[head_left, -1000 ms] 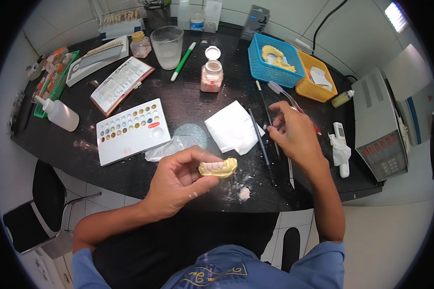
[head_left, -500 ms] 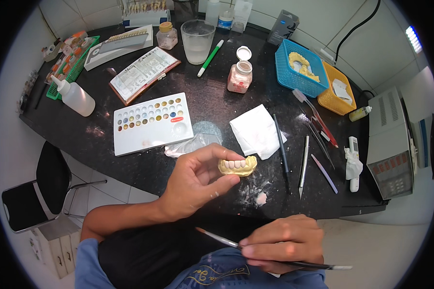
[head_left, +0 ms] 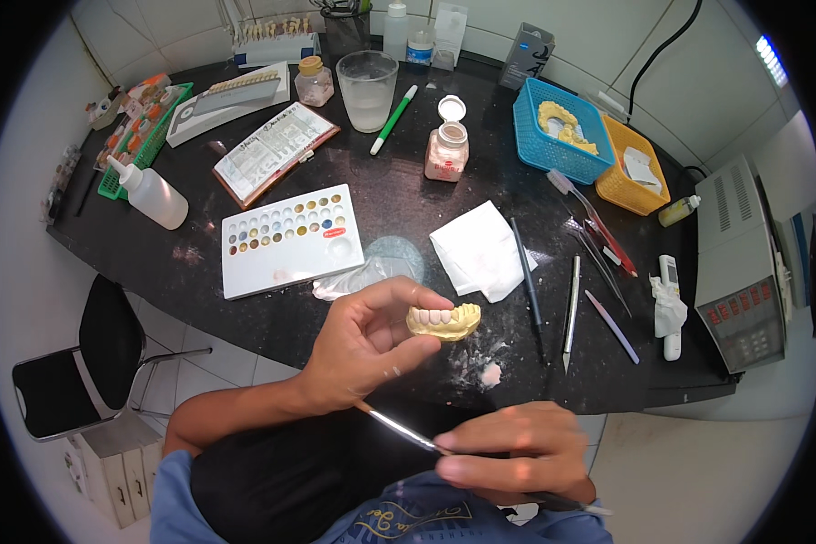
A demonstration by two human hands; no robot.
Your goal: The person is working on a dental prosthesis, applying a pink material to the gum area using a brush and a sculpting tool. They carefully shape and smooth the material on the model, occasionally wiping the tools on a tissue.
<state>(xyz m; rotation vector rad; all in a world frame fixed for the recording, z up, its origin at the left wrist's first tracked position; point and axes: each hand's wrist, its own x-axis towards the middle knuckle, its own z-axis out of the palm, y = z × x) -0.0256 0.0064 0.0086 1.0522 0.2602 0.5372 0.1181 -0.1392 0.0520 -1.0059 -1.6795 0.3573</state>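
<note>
My left hand (head_left: 355,343) pinches a yellow dental model (head_left: 461,325) between thumb and fingers, just over the near edge of the bench. A short row of pale pinkish-white teeth (head_left: 432,316) stands out on the model's left side. In my right hand (head_left: 519,451), lower and to the right, is a slim brush (head_left: 397,428) with a silver ferrule. Its brown tip points up and left, close to the heel of my left hand; whether it touches the skin I cannot tell. The far end of the handle shows past my right hand.
Beyond my hands lie a white palette (head_left: 281,263), a folded tissue (head_left: 480,258) and an open powder jar (head_left: 448,152). Several slender tools, including a knife (head_left: 572,313), lie to the right. Pinkish powder (head_left: 490,374) is spilled near the bench edge. A furnace (head_left: 743,272) stands far right.
The brush has moved up and left, its tip now by the heel of my left hand. The dental model has turned slightly in my left fingers. The whole view has shifted a little.
</note>
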